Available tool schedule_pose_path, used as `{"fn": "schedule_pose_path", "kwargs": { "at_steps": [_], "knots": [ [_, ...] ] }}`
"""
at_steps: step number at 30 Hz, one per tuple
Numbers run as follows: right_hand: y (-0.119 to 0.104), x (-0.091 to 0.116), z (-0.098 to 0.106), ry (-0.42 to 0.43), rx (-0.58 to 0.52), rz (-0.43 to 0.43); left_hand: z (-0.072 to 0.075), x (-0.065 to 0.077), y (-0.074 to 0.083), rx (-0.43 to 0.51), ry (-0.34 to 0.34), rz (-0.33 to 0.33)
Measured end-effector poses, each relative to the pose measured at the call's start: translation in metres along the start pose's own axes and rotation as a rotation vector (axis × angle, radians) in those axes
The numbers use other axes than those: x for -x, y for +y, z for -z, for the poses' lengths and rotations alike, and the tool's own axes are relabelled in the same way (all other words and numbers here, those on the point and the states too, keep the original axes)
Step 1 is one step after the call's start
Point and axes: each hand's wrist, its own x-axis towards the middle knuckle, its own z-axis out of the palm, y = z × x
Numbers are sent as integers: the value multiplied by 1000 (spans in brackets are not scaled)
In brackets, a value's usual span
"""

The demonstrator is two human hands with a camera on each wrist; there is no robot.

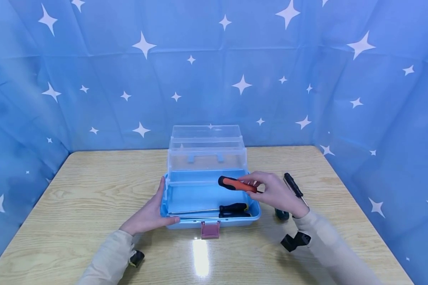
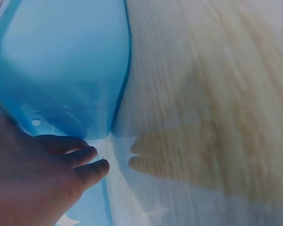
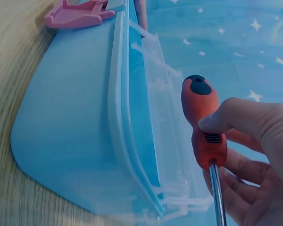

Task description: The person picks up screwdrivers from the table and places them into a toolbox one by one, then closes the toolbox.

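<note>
A light blue toolbox (image 1: 192, 193) stands on the table with its clear lid (image 1: 207, 148) raised at the back. My left hand (image 1: 149, 211) rests against its left end, fingers along the wall and thumb at the front rim. In the left wrist view, the fingertips (image 2: 87, 155) lie beside the blue wall. Above the toolbox's right side, my right hand (image 1: 271, 192) pinches an orange and black screwdriver (image 3: 205, 113) by its handle. Its metal shaft (image 3: 217, 193) points back past the palm. Two black-handled screwdrivers (image 1: 233, 207) lie inside along the front wall.
Right of the toolbox lies another black-handled screwdriver (image 1: 293, 184), partly behind my right wrist. A dark rounded handle (image 1: 281, 215) shows below that hand. The pink latch (image 1: 210, 230) hangs down at the toolbox's front. A starry blue curtain (image 1: 199, 79) encloses the table's back and sides.
</note>
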Motion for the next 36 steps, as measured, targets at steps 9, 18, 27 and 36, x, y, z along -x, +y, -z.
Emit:
{"fn": "schedule_pose_path", "kwargs": {
  "at_steps": [9, 18, 27, 36],
  "knots": [
    [-7, -8, -7, -53, -42, 37, -1, -2, -1, 37, -9, -7],
    [-14, -16, -14, -97, -61, 28, -1, -1, 0, 36, -16, 26],
    [-18, -19, -19, -114, -69, 62, -2, -2, 0, 36, -14, 35],
    [-22, -25, -26, -127, -55, 77, -2, -1, -4, 68, -18, 13]
  ]
}}
